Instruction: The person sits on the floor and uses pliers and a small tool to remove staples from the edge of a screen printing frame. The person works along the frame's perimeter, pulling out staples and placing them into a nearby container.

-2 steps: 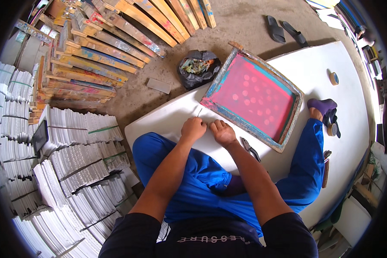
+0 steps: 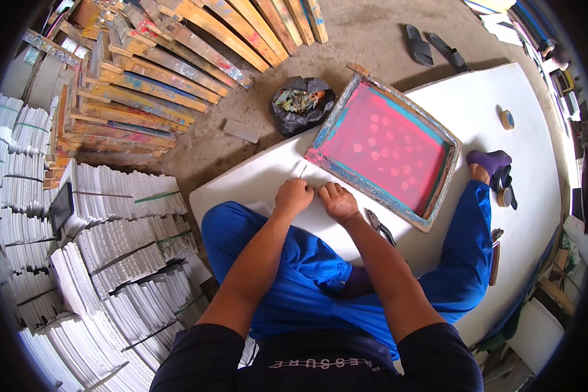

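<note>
Close together over the white board point(image 2: 255, 179), my two hands work near the left corner of a wooden screen-printing frame point(image 2: 382, 147). The frame has pink mesh with pale round spots and turquoise edges. My left hand point(image 2: 295, 196) is closed on a thin, pale stick-like piece point(image 2: 304, 170), whose tip pokes out past the fingers. Just beside it, my right hand point(image 2: 338, 201) is closed too, its fingers curled in a pinch. What it grips, if anything, is hidden. A pair of pliers point(image 2: 380, 225) lies right of my right hand, below the frame's edge.
Rolls of tape point(image 2: 507, 119) lie on the board's right side. Beyond the far edge are a black bag of scraps point(image 2: 300, 104), a grey block point(image 2: 241, 130) and black slippers point(image 2: 418, 46). Wooden frames point(image 2: 144, 81) stand at the upper left, above bundled white sheets point(image 2: 121, 245).
</note>
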